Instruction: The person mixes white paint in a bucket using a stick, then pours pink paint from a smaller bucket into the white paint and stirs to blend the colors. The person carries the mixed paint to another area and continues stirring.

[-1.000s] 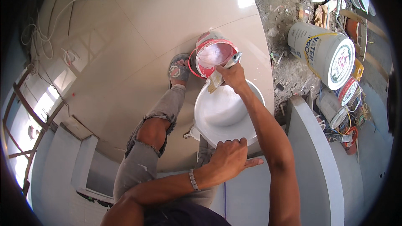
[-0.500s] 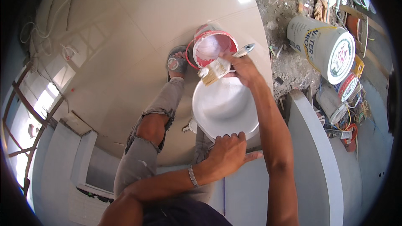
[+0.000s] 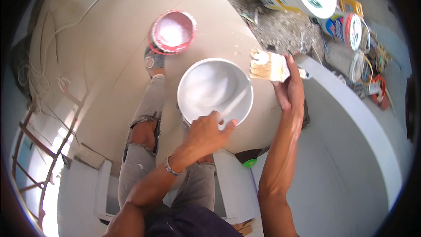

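Single head-worn fisheye view, looking steeply down from above, close over the white round plastic bucket [image 3: 215, 90] and beige tiled floor [image 3: 109, 39]; edges bend.

We see a white bucket [image 3: 215, 90], round and open, upright near our knees, with white paint inside. Just right of it, apart from the rim, a flat paintbrush [image 3: 268, 66] (bristles whitened) lies level, bristles pointing left.

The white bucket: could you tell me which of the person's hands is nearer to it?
Left. The left hand grips the near rim of the white bucket, while the right hand holds a paintbrush off its right side, clear of it.
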### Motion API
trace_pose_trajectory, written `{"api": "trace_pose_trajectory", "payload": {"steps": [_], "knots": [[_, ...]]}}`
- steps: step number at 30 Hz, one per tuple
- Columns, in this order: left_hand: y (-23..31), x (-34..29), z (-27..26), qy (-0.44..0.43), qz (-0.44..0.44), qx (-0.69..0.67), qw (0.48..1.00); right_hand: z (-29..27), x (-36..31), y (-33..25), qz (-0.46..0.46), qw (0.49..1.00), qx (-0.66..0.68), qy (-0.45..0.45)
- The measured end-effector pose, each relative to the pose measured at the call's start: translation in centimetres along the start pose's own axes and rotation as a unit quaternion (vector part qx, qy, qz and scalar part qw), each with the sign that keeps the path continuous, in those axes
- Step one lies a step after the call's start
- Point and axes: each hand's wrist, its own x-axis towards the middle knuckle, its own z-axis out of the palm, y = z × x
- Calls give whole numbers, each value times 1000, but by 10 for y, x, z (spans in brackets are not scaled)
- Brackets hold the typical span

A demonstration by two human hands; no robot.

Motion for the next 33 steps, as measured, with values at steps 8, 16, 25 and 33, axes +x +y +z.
{"api": "trace_pose_trajectory", "payload": {"steps": [8, 16, 25, 33], "knots": [[-1, 5, 102, 1, -32, 57, 998, -261, -161, 0, -64, 969, 129, 201], [-4, 12, 132, 46, -27, 70, 996, -363, -288, 111, 1, 919, 218, 328], [-13, -8, 128, 44, 7, 265, 963, -327, -292, 167, 62, 893, 325, 304], [-73, -28, 141, -2, 198, 348, 916, -235, -207, 89, 41, 974, 183, 124]]}}
